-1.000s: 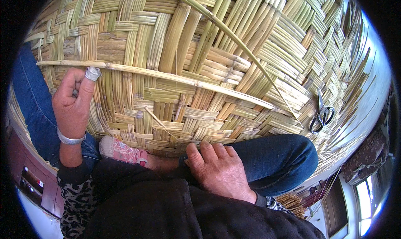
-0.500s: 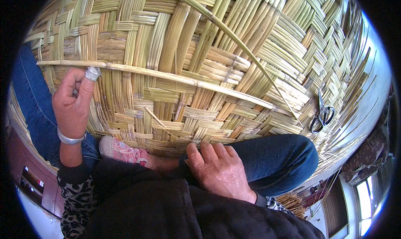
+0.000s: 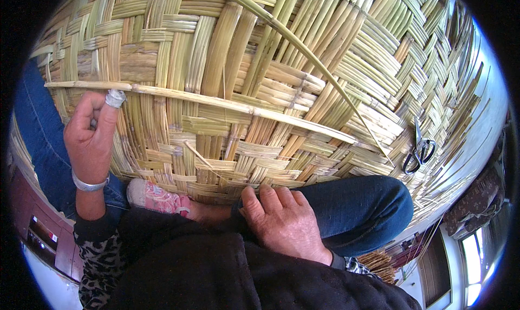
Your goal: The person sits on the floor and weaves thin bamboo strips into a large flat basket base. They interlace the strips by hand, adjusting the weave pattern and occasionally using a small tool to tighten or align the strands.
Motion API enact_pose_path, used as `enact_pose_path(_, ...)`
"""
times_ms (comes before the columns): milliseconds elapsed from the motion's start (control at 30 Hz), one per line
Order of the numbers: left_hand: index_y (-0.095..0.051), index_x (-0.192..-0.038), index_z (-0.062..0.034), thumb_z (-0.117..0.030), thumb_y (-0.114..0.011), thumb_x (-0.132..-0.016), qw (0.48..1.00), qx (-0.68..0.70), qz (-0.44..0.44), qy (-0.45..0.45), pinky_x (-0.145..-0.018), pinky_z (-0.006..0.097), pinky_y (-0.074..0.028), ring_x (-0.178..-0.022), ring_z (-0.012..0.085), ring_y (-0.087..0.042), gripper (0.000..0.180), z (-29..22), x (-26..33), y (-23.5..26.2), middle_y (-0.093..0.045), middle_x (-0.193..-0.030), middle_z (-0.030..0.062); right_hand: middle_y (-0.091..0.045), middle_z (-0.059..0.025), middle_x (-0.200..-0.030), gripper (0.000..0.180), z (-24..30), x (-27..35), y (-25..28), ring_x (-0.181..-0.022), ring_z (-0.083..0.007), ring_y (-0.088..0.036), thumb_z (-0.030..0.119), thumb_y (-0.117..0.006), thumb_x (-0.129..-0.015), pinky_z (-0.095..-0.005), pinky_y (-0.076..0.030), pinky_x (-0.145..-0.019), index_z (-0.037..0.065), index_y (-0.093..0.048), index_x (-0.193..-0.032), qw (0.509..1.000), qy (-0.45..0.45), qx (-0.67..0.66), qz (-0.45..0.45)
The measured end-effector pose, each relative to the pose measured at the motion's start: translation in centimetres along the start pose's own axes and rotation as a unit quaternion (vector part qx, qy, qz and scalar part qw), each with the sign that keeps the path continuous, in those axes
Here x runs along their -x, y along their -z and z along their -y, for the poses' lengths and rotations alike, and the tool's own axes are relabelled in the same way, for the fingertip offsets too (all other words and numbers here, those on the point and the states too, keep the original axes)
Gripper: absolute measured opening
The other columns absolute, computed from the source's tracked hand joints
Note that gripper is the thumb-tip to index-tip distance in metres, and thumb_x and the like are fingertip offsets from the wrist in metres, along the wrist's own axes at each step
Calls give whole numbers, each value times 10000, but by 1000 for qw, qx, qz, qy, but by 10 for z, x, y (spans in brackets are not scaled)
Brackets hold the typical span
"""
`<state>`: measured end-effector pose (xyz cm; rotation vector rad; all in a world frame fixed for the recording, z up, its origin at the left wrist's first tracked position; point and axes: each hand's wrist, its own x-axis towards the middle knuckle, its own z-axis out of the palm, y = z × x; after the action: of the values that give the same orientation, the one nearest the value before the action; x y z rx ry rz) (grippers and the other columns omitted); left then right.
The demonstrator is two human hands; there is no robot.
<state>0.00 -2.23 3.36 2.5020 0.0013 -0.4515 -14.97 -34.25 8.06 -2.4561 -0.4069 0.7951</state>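
Observation:
A large woven reed mat (image 3: 281, 66) fills most of the view. A long flat reed strip (image 3: 216, 101) lies across it from left to right. My left hand (image 3: 92, 139), with a taped fingertip and a silver bracelet, is raised at the strip's left end, its fingers closed against the strip and the mat. My right hand (image 3: 284, 223) rests palm down on the mat's near edge, beside my right knee in blue jeans (image 3: 363, 210). It holds nothing.
Black-handled scissors (image 3: 418, 147) lie on the mat at the right. A thin loose reed (image 3: 303, 50) runs diagonally across the mat toward them. My pink shoe (image 3: 157, 197) sits under the mat's near edge. More reeds (image 3: 379, 262) lie bundled lower right.

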Motion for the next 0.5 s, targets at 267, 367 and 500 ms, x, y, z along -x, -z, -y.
enact_pose_path(267, -642, -975, -42, -125, -665, -1063, 1000, -5, 2, -14, -640, 198, -368, -751, 14, -460, 123, 3, 1, 0, -550, -839, -72, -613, -62, -943, 381, 0, 0, 0, -849, -223, -619, 195, -617, -886, -352, -493, -680, 49, -638, -1237, 1000, -1, -4, -6)
enact_pose_path(367, -640, -974, -39, -118, -664, -1062, 1000, -5, 5, -10, -649, 200, -372, -757, 17, -462, 121, 2, 0, 1, -549, -842, -70, -605, -57, -929, 381, 1, 0, -1, -847, -221, -618, 197, -618, -886, -353, -492, -677, 49, -639, -1237, 1000, -3, -3, -6)
enact_pose_path(500, -660, -929, -30, -141, -713, -1030, 999, 15, -20, -36, -587, 226, -402, -671, 32, -478, 159, 2, -2, -3, -577, -757, -44, -600, -55, -923, 383, 1, 0, -1, -843, -220, -616, 194, -619, -885, -353, -491, -675, 48, -639, -1239, 1000, -2, -3, -9)
